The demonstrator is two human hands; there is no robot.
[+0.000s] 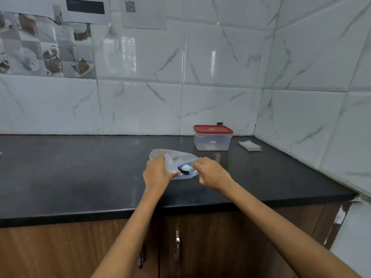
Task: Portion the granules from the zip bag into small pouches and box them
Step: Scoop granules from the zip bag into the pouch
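Observation:
A clear zip bag (176,155) with a blue-edged mouth lies on the black counter (80,167). My left hand (158,173) grips the left side of the bag's mouth and holds it apart. My right hand (212,173) pinches the handle of a small pale blue spoon (185,167) whose bowl is at the open mouth. Dark granules show just inside the opening. Behind and to the right stands a clear plastic box (212,142) with a red lid (212,129) shut on it. A small stack of pale pouches (250,145) lies right of the box.
Marble-tiled walls close the counter at the back and on the right, forming a corner (254,135). Brown cabinet doors with metal handles (177,245) sit below the counter's front edge. Papers are stuck on the wall at upper left.

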